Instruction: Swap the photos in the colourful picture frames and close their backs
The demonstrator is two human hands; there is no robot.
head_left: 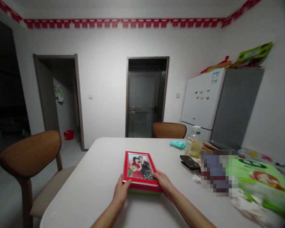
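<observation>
Grip is closed on 2 sides of the red framed picture (140, 171): the left hand (120, 191) takes the near corner at 7 o'clock, the right hand (164, 183) the edge at 4 o'clock, with 12 o'clock pointing away from the person. Each thumb lies over the red border; the fingers underneath are mostly hidden. The picture sits in the middle of the near part of the white surface (90, 183), its face tilted up towards the person. A green layer (144, 192) shows beneath its near edge; whether it is part of the same piece, and whether the whole rests on the surface or hangs just above it, I cannot tell.

Good handling here should come from an even squeeze by the 2 hands, so that neither side dips. Fingers would do best under the green layer as well as the red frame, since it might slide out if only the top were held. Thumbs belong on the border, off the photo panel. Any turn is best made slowly, with care towards 3 o'clock, where a dark phone (190, 162) lies near. Beyond it, at 2 o'clock, stand the bottle (193, 144) and a teal packet (178, 144); a knock there could tip the bottle. Farther out at 3 o'clock lies a green pack (258, 175).
</observation>
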